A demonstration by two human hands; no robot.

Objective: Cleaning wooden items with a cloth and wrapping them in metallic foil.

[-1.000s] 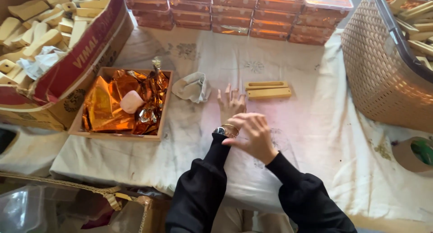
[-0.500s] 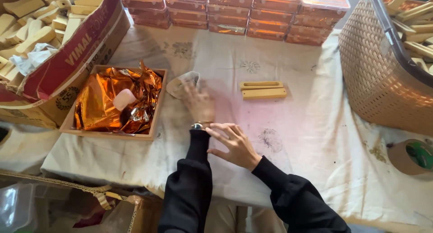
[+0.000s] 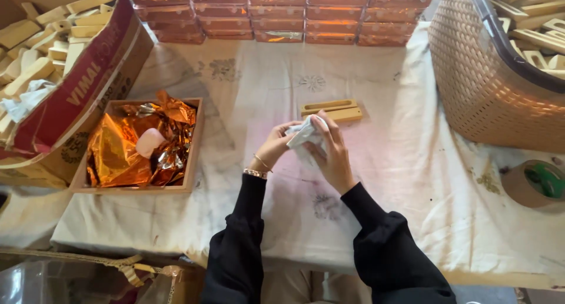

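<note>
Both hands meet over the middle of the cloth-covered table [image 3: 412, 163] around a crumpled white cloth [image 3: 303, 134]. My left hand [image 3: 274, 147], with a watch and bangle at the wrist, grips the cloth from the left. My right hand [image 3: 331, 152] wraps around it from the right. Just beyond the hands lie two pale wooden blocks [image 3: 332, 110] side by side, one with a long slot. Both arms wear black sleeves.
A shallow wooden tray [image 3: 194, 145] holding orange foil and a pale pink lump [image 3: 148, 141] sits left. A cardboard box [image 3: 88, 92] of wooden pieces is far left, a woven basket [image 3: 482, 86] of wooden pieces right, stacked clear boxes [image 3: 282, 15] at the back, a tape roll [image 3: 538, 183] at right.
My left hand reached left to the white cloth beside the tray, picked it up and brought it to the middle, where my right hand joined it on the cloth.
</note>
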